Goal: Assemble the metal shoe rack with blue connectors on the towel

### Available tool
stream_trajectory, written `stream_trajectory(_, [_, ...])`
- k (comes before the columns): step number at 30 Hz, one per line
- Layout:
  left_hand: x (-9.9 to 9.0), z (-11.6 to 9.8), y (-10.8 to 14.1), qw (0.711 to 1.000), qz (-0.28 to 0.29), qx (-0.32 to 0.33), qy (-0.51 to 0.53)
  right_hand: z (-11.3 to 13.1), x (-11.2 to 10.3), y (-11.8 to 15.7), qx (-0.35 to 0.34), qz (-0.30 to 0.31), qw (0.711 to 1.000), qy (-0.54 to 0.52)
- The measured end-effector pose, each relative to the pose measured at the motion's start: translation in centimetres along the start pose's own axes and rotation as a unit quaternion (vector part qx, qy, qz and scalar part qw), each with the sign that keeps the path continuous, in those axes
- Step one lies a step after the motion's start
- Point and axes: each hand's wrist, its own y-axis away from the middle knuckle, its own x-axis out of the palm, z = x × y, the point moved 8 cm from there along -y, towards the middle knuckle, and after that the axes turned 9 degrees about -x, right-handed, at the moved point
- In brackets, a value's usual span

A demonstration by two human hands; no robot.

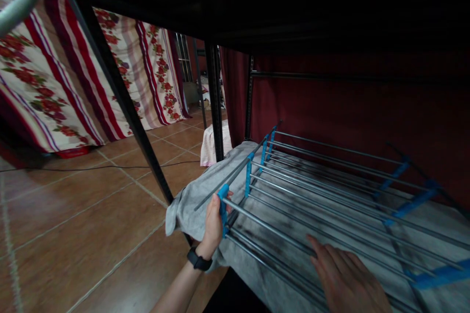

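A rack of grey metal tubes joined by blue plastic connectors lies on a grey cloth. My left hand, with a black watch on its wrist, is wrapped around the blue connector at the rack's near left corner. Over the front tubes rests my right hand, its fingers stretched out and a fingertip touching a tube. Part of that hand is cut off by the lower edge of the view.
Black metal posts hold up a dark upper level close above the rack. A dark red wall stands behind it. To the left are a tiled floor, a black cable and a striped floral curtain.
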Motion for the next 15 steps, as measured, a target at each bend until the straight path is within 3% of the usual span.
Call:
stream_trajectory(4, [-0.1, 0.3, -0.1, 1.0, -0.001, -0.017, 0.018, -0.3, -0.1, 0.2, -0.008, -0.007, 1.0, 0.01])
stream_trajectory(12, [-0.1, 0.8, 0.3, 0.999, -0.03, -0.021, -0.025, -0.7, 2.5, 2.6, -0.027, 0.019, 0.999, -0.004])
stream_trajectory(15, [-0.3, 0.5, -0.4, 0.999, 0.011, -0.037, -0.015, -0.7, 2.3, 2.8, -0.043, 0.018, 0.999, 0.011])
